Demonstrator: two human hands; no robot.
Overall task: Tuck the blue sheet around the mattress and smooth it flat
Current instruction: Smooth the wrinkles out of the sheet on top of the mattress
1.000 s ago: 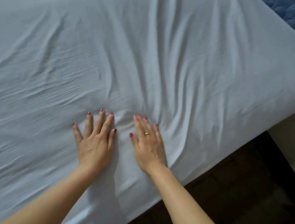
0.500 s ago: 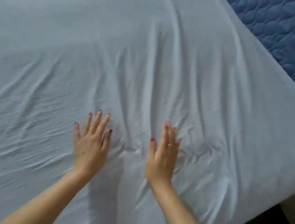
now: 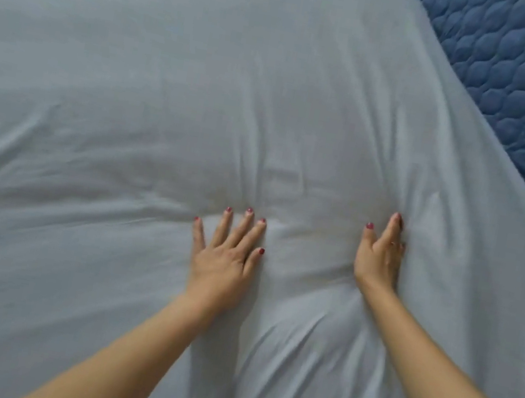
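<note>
**While the creases last, both palms press the sheet flat**

Because wrinkles only leave cloth that is pushed outward under pressure, the person has both hands laid on the blue sheet (image 3: 175, 87), which covers nearly the whole view and lies spread over the mattress top. The left hand (image 3: 227, 255) is fully open, fingers fanned and palm down, gripping nothing — a wide contact that suits sweeping fabric rather than pulling it. The right hand (image 3: 380, 256) lies well apart from it, also open but turned more on its edge, fingers close together and pointing away from the body; it holds nothing either, and a ridge of cloth bunches just beside its outer side. Between and ahead of the two hands the sheet shows a knot of folds, with longer creases running off toward the left and more gathered between the forearms. At the upper right the sheet's edge lies over a quilted dark blue cover (image 3: 523, 86) — whether that edge is tucked cannot be told. My reading is that smoothing is underway and unfinished, since the far stretch looks flat and the near part does not
</note>
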